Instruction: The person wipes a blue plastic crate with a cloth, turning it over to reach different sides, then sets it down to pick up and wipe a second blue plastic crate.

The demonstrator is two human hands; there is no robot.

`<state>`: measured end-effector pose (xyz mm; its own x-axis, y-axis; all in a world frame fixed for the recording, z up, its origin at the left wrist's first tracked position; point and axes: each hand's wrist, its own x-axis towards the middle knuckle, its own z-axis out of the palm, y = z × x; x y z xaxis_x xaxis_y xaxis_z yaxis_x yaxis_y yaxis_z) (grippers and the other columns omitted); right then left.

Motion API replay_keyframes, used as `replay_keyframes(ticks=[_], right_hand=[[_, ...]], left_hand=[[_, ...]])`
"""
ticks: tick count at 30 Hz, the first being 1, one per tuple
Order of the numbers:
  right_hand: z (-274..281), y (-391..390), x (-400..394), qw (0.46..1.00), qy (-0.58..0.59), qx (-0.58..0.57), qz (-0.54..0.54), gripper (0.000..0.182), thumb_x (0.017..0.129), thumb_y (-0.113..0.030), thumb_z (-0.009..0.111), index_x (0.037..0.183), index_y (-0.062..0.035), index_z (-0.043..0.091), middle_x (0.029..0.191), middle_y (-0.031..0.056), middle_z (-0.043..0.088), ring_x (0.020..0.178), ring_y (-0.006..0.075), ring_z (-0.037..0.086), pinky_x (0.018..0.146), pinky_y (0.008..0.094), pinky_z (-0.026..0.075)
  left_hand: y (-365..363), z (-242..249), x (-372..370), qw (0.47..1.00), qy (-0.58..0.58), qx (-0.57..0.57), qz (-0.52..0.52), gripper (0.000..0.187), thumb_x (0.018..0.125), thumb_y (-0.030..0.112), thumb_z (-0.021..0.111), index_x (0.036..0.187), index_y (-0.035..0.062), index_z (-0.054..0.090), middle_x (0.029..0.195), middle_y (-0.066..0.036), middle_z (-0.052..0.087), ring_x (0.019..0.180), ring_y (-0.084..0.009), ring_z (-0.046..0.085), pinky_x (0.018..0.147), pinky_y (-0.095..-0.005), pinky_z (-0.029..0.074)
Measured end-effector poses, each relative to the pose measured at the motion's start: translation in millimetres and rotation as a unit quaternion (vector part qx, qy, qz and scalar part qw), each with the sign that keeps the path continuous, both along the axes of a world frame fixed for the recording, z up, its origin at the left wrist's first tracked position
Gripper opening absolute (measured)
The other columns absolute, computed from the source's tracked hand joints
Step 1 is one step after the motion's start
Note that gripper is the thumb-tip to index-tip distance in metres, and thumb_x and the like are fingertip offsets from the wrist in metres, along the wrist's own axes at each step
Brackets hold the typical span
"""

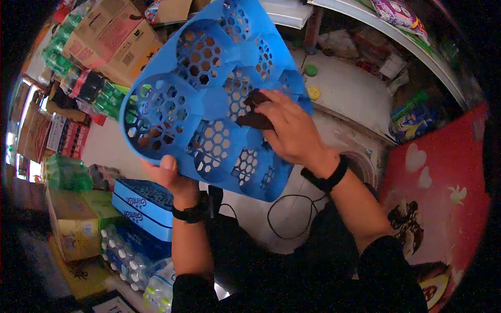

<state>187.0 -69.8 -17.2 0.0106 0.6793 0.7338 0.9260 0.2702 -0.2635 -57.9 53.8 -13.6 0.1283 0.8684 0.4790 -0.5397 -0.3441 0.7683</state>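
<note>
A blue plastic bottle tray (213, 104), with round pockets and honeycomb-holed bottoms, is held up tilted in front of me. My left hand (173, 180) grips its lower left edge, with the thumb over the rim. A dark brown cloth (255, 119) is bunched under the fingers of my right hand (292, 128), against the middle of the tray. Part of the cloth is hidden by those fingers. Both wrists carry black bands.
On the left are cardboard boxes (112, 39), green soda bottles (62, 172), stacked blue packs (143, 206) and shrink-wrapped bottles (128, 261). A white shelf (355, 83) stands at the back right. A red panel (438, 172) is on the right; a black cable (269, 214) hangs below the tray.
</note>
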Motion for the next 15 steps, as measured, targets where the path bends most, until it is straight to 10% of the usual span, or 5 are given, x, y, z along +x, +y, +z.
replay_keyframes(ticks=[4,7,15], right_hand=[[0,-2,-27,0.971,0.191,-0.137,0.041,0.037,0.089,-0.014,0.066,0.124,-0.0036,0.063,0.117,0.0172,0.07,0.107,0.0325,0.067,0.095,0.04,0.052],[6,-1,-22,0.762,0.62,-0.133,0.133,0.031,0.095,-0.019,0.063,0.122,-0.0028,0.064,0.114,0.0096,0.071,0.103,0.0219,0.067,0.095,0.0346,0.05],[28,0,18,0.797,0.589,0.127,0.025,0.027,0.1,-0.012,0.058,0.125,-0.0012,0.062,0.111,0.0078,0.071,0.101,0.0178,0.067,0.092,0.0314,0.053]], left_hand=[[-3,-5,7,0.992,0.033,0.083,0.088,0.061,0.081,0.023,0.066,0.134,-0.0041,0.055,0.124,-0.019,0.064,0.108,-0.0323,0.068,0.098,-0.0477,0.055],[0,-5,2,0.998,0.019,0.025,0.048,0.075,0.075,0.033,0.078,0.135,-0.0017,0.05,0.127,-0.017,0.061,0.113,-0.0309,0.063,0.101,-0.0488,0.051],[2,10,-4,0.998,-0.035,0.034,0.032,0.081,0.075,0.038,0.081,0.138,-0.0002,0.046,0.128,-0.017,0.058,0.115,-0.0312,0.062,0.1,-0.0488,0.052]])
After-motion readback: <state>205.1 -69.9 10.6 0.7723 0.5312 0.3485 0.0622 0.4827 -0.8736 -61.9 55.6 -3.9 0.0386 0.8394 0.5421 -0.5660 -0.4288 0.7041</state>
